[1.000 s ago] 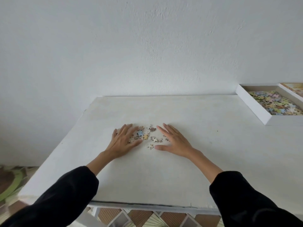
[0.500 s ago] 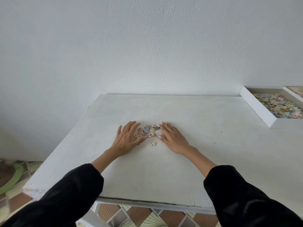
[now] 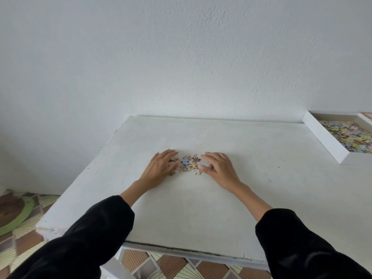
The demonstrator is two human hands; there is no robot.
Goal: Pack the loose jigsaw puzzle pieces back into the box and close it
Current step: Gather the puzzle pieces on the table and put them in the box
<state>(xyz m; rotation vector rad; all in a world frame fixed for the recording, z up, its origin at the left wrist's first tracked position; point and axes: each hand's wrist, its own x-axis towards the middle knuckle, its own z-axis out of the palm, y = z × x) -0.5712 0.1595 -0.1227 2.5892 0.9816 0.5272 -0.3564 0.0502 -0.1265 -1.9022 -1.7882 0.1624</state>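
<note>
- The left hand (image 3: pixel 160 170) lay palm down on the white table (image 3: pixel 201 214), its fingers straight and spread and gripping nothing. Its fingertips touched the left edge of the loose puzzle pieces (image 3: pixel 188 165).
- The right hand (image 3: pixel 220 168) also rested palm down, just to the right of the same pieces. Its fingers were relaxed and only slightly bent, and it held nothing. The thumb pointed in toward the pile.
- The loose pieces sat in 1 small cluster between the 2 hands, near the middle of the table. A blue piece (image 3: pixel 185 161) showed among tan and yellow ones.
- 1 stray piece (image 3: pixel 198 172) lay at the near edge of the cluster, just beside the right thumb tip.
- The box (image 3: pixel 326 138) stood open at the table's far right corner, well apart from the hands. It was a shallow white tray, partly cut off by the frame edge.
- A layer of pastel pieces (image 3: pixel 350 137) lay inside the box.
- Black sleeves (image 3: pixel 96 234) covered both forearms, leaving the wrists bare.
- A plain white wall (image 3: pixel 181 57) rose behind the table.
- Patterned floor tiles (image 3: pixel 24 234) in brown, cream and green showed below the table's near and left edges.
</note>
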